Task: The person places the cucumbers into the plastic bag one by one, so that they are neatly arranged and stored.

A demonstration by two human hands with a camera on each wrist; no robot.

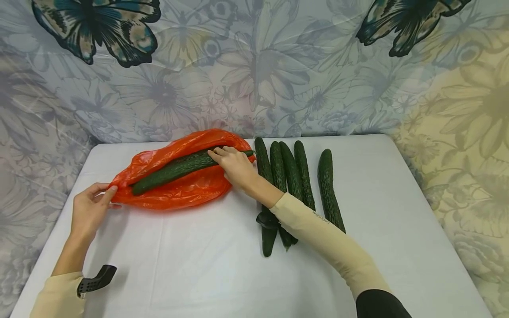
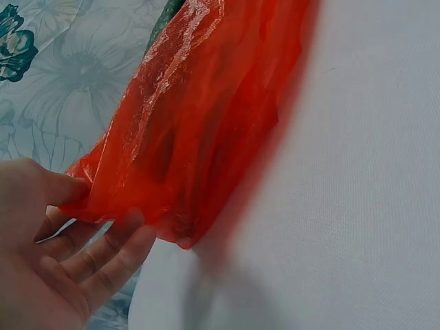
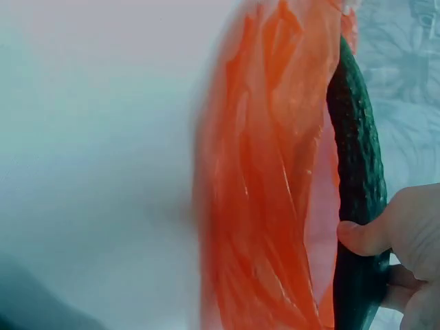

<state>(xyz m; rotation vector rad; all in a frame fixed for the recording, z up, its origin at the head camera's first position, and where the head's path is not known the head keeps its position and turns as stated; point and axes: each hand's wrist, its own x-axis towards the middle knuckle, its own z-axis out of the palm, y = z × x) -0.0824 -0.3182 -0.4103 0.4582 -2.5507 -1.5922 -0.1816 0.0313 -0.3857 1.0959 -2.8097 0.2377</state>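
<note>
A long dark green cucumber point(image 1: 176, 171) lies lengthwise in the wide mouth of a red plastic bag point(image 1: 191, 196). Near its right end my right hand point(image 1: 234, 167) grips it, and the right wrist view shows the thumb across the cucumber point(image 3: 357, 144) with fingers behind. At the bag's left end my left hand point(image 1: 90, 203) pinches the plastic between thumb and fingers. In the left wrist view the thumb lies over the red bag point(image 2: 185, 137), the other fingers of the left hand point(image 2: 75, 247) spread beneath its edge.
Several cucumbers point(image 1: 293, 172) lie side by side right of the bag, partly hidden by the right forearm. One more cucumber point(image 1: 330, 190) lies apart, farther right. All are on a white-covered table point(image 1: 199, 265), with a floral butterfly cloth point(image 1: 262, 66) behind it.
</note>
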